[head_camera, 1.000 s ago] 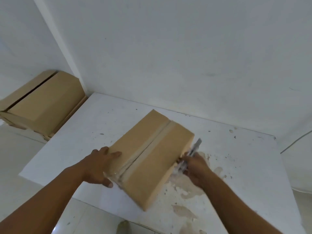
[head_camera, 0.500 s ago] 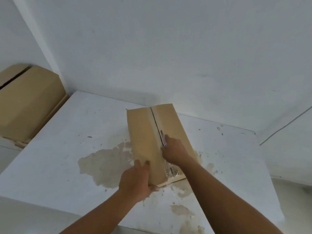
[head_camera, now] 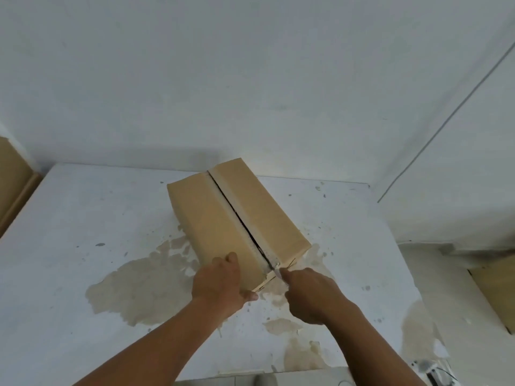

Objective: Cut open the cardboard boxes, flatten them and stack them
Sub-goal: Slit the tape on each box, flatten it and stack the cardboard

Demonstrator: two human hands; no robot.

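The brown rectangular cardboard box lies flat on the white, stained table top. Its near end sits between the two hands and its far end points away from them toward the white wall. The taped centre seam on the top face is parted along its whole visible length: a dark gap separates the two top flaps, with ragged whitish tape on both edges. The left hand grips the near left corner of the box, with its fingers curled over the left flap and its thumb tucked against the bottom of the near end face. The right hand, just right of the left hand and not touching it, is closed in a fist around a slim silvery metal cutter. Only the short tip shows past the knuckles, and the handle is hidden inside the fist. The tip meets the box at the near end of the seam, just ahead of the right hand. A large tan blotch marks the table to the left of the left hand. More brown cardboard stands well left of that hand, at the frame edge. Another brown cardboard piece lies well right of the right hand, below table level. A thin grey cable runs up the wall beyond the right hand.
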